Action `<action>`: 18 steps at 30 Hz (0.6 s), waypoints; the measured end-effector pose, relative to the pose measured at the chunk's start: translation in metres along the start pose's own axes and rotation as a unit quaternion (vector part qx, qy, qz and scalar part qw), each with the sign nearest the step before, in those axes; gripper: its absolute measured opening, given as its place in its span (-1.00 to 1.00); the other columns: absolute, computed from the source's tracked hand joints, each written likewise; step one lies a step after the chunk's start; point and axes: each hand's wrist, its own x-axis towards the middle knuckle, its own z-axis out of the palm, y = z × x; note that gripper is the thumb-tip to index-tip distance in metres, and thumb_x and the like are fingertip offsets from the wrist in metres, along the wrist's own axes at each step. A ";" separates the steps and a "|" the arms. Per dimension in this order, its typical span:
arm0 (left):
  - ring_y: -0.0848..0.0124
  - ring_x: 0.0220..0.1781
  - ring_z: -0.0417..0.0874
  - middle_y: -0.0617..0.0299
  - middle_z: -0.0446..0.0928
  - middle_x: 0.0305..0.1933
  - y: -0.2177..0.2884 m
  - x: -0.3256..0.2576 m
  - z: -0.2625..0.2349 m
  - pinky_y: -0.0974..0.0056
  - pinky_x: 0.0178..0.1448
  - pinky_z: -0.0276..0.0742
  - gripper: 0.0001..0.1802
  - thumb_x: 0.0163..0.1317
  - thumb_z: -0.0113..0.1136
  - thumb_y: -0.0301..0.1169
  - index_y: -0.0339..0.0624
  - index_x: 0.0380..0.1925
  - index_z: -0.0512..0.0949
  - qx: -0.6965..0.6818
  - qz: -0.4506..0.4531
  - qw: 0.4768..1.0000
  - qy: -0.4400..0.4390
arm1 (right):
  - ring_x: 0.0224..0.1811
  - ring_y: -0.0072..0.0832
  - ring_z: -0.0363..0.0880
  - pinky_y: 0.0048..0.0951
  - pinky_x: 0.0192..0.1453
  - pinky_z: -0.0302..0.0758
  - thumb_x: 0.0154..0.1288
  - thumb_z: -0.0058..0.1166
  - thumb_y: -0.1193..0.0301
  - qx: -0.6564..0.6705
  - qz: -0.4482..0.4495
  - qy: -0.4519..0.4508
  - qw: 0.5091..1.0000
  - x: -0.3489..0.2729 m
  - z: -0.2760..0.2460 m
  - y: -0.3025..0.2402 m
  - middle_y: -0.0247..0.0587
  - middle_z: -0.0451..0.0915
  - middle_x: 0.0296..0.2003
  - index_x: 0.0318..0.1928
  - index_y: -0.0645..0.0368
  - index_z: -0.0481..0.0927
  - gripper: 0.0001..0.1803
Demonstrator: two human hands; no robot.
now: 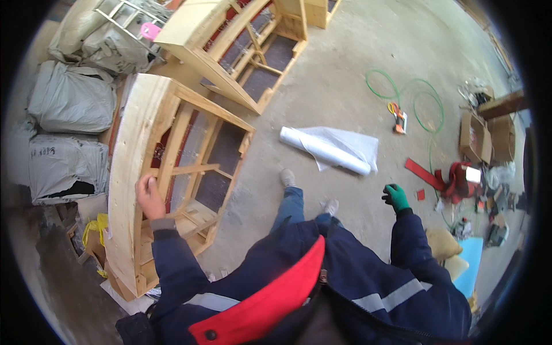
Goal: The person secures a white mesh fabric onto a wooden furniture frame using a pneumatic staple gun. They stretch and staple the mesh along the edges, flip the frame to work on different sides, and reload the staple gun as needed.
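My bare left hand (150,197) is closed over the upper edge of a long wooden furniture frame (127,172), its thumb raised near the inner side. The frame lies on the floor to my left, its open side with slats and dark panels facing right. My right hand (397,197), in a green and black glove, hangs over the floor with its fingers apart and nothing in it. Nearest to that hand is a roll of white translucent sheeting (328,150), partly unrolled on the floor ahead of me.
A second wooden frame (230,52) stands beyond the first. Wrapped grey bundles (72,98) line the left side. An orange and black tool (398,119) lies by a looped green hose (443,115). Red strips (425,174) and cardboard boxes (476,138) are at right.
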 end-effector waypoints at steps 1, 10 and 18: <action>0.28 0.10 0.64 0.09 0.61 0.06 0.017 0.023 0.017 0.21 0.23 0.56 -0.78 0.53 0.18 -0.44 -0.35 0.01 0.65 -0.053 0.034 0.998 0.001 | -0.30 -0.38 0.77 -0.38 -0.32 0.58 0.43 0.19 0.12 0.006 -0.002 -0.015 1.000 0.010 0.010 -0.014 -0.28 0.69 -0.18 0.09 0.11 0.63 -0.60; 0.11 0.24 0.59 -0.01 0.64 0.14 0.106 0.345 0.227 0.08 0.40 0.46 -0.64 0.46 0.29 -0.25 -0.26 0.11 0.65 -0.026 0.247 0.969 -0.001 | -0.25 -0.41 0.75 -0.40 -0.21 0.61 0.49 0.15 0.15 0.041 0.036 -0.028 0.998 -0.006 0.079 -0.097 -0.26 0.69 -0.14 0.10 0.17 0.63 -0.61; -0.19 0.60 0.30 -0.29 0.36 0.54 -0.010 0.592 0.371 -0.07 0.64 0.18 0.04 0.39 -0.02 0.40 -0.34 0.48 0.39 0.231 0.005 0.963 -0.140 | -0.23 -0.38 0.77 -0.34 -0.20 0.62 0.45 0.20 0.12 0.093 0.116 0.094 0.984 -0.048 0.058 -0.107 -0.30 0.69 -0.12 0.08 0.12 0.64 -0.61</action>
